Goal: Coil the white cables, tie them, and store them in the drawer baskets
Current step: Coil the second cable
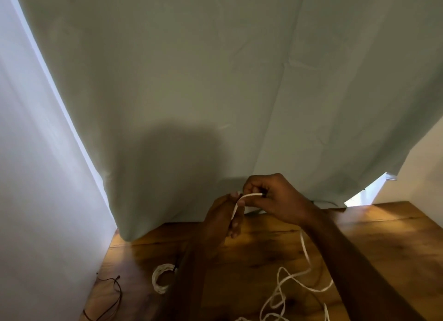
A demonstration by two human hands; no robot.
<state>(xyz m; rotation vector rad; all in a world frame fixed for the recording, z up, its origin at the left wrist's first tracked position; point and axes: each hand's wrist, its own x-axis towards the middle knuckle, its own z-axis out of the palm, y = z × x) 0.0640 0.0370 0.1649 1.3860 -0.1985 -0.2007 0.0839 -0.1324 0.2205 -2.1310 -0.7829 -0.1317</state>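
Observation:
My right hand (pixel 271 198) pinches the end of a loose white cable (pixel 294 277) between thumb and fingers, above the wooden table (pixel 383 244). The cable bends over the fingertips of my left hand (pixel 223 220), which stands upright beside it with the cable lying across its palm. From my hands the cable trails down to the right and lies in loose loops on the table near the front edge. A coiled white cable (pixel 160 278) rests on the table to the left, partly hidden by my left forearm.
A thin dark cord (pixel 112 296) lies at the table's left edge. A pale green curtain (pixel 215 81) hangs behind the table, touching its back edge. A white wall (pixel 36 176) stands close on the left. No drawer basket shows.

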